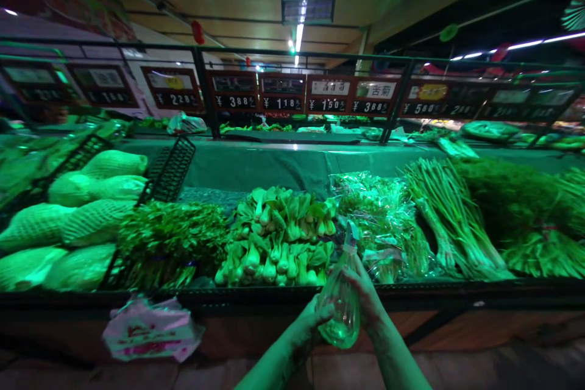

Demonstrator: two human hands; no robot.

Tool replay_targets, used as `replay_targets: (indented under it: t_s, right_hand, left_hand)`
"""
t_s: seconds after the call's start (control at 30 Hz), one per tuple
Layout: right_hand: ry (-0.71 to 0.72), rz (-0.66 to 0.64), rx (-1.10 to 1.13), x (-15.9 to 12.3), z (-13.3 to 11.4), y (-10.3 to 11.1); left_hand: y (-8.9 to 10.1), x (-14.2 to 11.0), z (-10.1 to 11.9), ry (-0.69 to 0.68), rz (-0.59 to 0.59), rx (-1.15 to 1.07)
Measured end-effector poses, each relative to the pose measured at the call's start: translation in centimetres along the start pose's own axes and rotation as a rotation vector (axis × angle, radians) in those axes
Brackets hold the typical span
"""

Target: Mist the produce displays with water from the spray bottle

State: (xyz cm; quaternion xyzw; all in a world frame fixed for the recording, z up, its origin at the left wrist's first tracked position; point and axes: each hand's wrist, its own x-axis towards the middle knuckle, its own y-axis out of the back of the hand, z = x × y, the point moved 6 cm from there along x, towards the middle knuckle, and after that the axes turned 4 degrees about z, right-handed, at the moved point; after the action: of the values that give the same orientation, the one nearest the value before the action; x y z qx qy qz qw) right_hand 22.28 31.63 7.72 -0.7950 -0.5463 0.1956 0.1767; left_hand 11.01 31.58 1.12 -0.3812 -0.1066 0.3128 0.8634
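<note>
Far left, netted cabbages [80,225] are lying piled on the table [457,287], w/ black wire baskets [170,167] propped among them, & a crumpled white-and-pink plastic bag [150,329] is hanging on the stall front below. Moving right, a bunch of dark leafy greens [169,237] is sitting beside a heap of bok choy [274,234], pale stems pointing toward the front edge.

Centre-front, the person's L hand [313,320] is reaching in from lower left, curled round the lower body of a clear plastic spray bottle [343,311]. R hand [363,295] is wrapping the upper part, just below the neck. Both are gripping it closely, nearly upright, right in front of the table edge, w/ the spray head rising against bagged greens [381,219] in view behind. Can't tell how much liquid's inside.

Further right, long spring onions [450,213] are lying aslant, touching the bagged greens, & a big dark-green leafy bunch [507,195] is filling the far end. Up behind, past a black railing [205,88], red-framed price boards [281,94] are hanging in a row, all under green-tinted light.
</note>
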Motion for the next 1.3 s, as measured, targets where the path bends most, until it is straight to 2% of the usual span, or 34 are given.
replay_targets:
  t_s: [0.13,0.23,0.33,0.43,0.5,0.6,0.7,0.8,0.9,1.0,1.1,1.3]
  right_hand:
    - [0.030,-0.005,-0.019,1.6,-0.1,1.1]
    - [0.018,-0.048,-0.041,2.5,0.5,1.2]
    - [0.017,-0.076,-0.072,2.9,0.8,0.8]
    - [0.023,-0.074,-0.098,2.9,0.9,0.1]
    - [-0.003,-0.060,-0.114,2.7,1.3,-0.4]
    - [-0.040,-0.036,-0.119,2.4,2.7,-1.4]
    - [-0.067,-0.017,-0.121,2.5,5.0,-3.5]
    - [-0.196,-0.081,-0.143,2.8,8.5,-7.5]
    - [-0.272,-0.190,-0.153,3.0,12.2,-13.3]
    - [-0.267,-0.337,-0.184,2.5,15.5,-19.8]
    - [-0.267,-0.488,-0.215,1.4,18.6,-26.0]
    - [-0.256,-0.695,-0.231,-1.4,24.5,-35.9]
  left_hand:
    - [2.6,1.6,-1.3,0.000,0.076,0.169]
    - [4.2,1.6,-1.1,-0.038,0.181,0.300]
    - [3.6,1.1,0.0,-0.111,0.201,0.326]
    - [2.4,0.6,0.6,-0.107,0.174,0.342]
    - [2.4,0.2,0.9,-0.086,0.201,0.318]
    - [3.4,-0.7,1.6,-0.068,0.232,0.258]
    - [5.5,-2.5,3.2,-0.101,0.253,0.215]
    - [8.3,-5.4,5.6,-0.159,0.270,0.184]
    - [11.4,-9.4,8.7,-0.252,0.285,0.149]
    - [14.5,-14.2,11.7,-0.358,0.338,0.161]
    - [17.4,-19.0,14.1,-0.420,0.440,0.204]
    - [21.0,-27.8,16.9,-0.542,0.623,0.238]
